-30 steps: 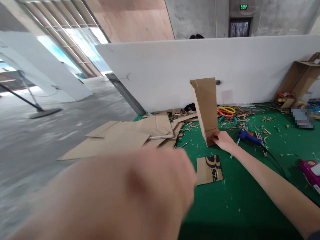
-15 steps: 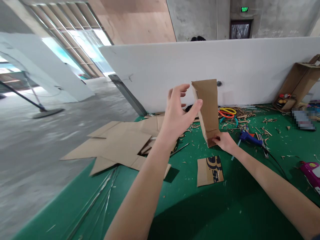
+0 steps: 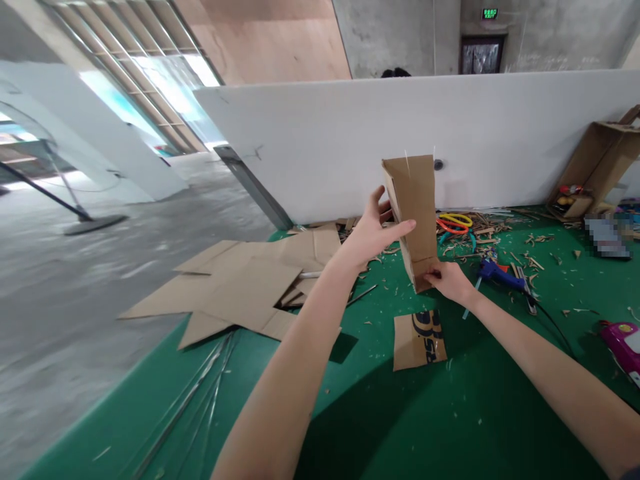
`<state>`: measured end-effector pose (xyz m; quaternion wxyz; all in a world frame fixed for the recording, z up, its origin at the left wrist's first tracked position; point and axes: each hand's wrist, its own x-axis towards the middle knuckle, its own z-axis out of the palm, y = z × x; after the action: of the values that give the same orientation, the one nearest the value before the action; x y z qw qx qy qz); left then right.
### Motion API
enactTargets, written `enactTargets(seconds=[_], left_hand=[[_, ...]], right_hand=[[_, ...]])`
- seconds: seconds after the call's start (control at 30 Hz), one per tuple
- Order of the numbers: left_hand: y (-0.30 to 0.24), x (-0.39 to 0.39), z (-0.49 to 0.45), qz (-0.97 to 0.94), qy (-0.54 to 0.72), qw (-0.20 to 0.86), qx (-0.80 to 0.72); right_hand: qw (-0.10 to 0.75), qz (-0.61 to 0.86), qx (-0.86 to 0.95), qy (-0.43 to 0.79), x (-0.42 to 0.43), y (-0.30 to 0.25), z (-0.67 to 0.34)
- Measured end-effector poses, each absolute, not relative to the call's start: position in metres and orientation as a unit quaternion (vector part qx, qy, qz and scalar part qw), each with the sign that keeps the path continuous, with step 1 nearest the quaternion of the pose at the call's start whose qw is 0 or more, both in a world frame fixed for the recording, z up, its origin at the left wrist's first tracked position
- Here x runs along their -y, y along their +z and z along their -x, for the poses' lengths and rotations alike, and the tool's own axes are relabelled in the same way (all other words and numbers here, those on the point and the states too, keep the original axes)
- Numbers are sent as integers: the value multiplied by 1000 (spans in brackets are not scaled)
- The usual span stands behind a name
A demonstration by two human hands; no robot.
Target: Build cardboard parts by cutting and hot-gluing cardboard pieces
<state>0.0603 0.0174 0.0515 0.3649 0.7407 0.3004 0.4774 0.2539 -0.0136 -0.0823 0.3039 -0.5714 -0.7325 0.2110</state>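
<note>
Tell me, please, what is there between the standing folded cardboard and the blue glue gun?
In the head view, the person's right hand is between the folded cardboard and the blue glue gun, holding the cardboard's lower end.

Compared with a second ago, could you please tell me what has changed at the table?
The left hand moved from close to the camera forward to the upright folded cardboard, its thumb now across the front; whether it grips is unclear. The right hand stayed at the base; the printed cardboard square and glue gun stayed put.
</note>
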Motion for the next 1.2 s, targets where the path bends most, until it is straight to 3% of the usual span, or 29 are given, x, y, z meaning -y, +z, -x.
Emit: enactTargets(seconds=[0.13,0.7,0.8,0.87,0.97,1.2], left_hand=[[53,-18,-56,-719,439,438,-312],[47,-29,-40,-721,441,444,-299],[51,-40,-8,-716,419,386,-404],[48,-50,19,-720,361,289,-517],[36,-68,57,-708,151,105,-682],[27,-78,114,-673,97,97,-727]], right_hand=[[307,572,730,215,12,-85,-254],[255,553,736,295,25,-55,-259],[227,527,751,327,33,-36,-271],[201,505,771,332,36,-26,-280],[133,473,822,288,36,-17,-292],[13,475,856,206,33,-12,-300]])
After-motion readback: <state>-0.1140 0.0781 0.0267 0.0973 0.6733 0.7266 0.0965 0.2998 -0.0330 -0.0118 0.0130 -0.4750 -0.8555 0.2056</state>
